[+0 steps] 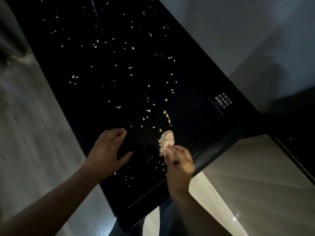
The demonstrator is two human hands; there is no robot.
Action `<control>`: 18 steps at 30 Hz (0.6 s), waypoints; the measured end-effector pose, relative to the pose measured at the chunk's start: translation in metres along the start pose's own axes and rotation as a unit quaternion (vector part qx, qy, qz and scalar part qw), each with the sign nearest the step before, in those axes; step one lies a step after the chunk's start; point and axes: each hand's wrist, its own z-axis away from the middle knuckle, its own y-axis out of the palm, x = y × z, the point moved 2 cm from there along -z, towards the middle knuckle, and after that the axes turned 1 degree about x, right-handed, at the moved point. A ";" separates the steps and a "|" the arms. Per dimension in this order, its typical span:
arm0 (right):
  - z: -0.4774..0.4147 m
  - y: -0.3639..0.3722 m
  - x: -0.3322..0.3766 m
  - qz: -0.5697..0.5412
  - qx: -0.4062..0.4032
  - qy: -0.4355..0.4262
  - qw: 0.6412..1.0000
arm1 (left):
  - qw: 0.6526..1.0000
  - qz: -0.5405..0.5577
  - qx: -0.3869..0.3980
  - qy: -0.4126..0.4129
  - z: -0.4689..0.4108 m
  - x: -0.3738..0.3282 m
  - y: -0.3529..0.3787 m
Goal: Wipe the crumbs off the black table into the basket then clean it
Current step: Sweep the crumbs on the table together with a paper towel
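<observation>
A glossy black table (95,68) runs diagonally through the view, scattered with many pale crumbs (164,112). My right hand (179,164) pinches a small crumpled pale cloth (166,139) and holds it on the tabletop near the table's near right edge, with crumbs gathered beside it. My left hand (109,147) rests flat on the table, fingers straight, a short way left of the cloth. No basket is in view.
A white printed label (221,102) sits on the table near its right edge. Pale floor (255,193) lies below the near right edge, grey floor (34,133) to the left. A dark piece of furniture (296,120) stands at the right.
</observation>
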 end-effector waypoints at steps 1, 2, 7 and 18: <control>-0.001 0.003 0.005 -0.011 0.022 0.000 1.000 | 1.000 -0.011 0.004 0.002 0.002 0.002 0.003; -0.004 0.003 0.008 -0.024 0.039 0.004 0.999 | 1.000 -0.023 0.008 0.005 0.004 0.003 0.005; -0.020 -0.047 0.004 -0.031 -0.041 -0.022 0.998 | 0.998 -0.051 0.023 0.012 0.005 0.005 0.011; 0.044 -0.030 -0.019 0.018 -0.053 -0.014 0.998 | 0.999 -0.028 0.004 0.022 0.006 -0.001 0.012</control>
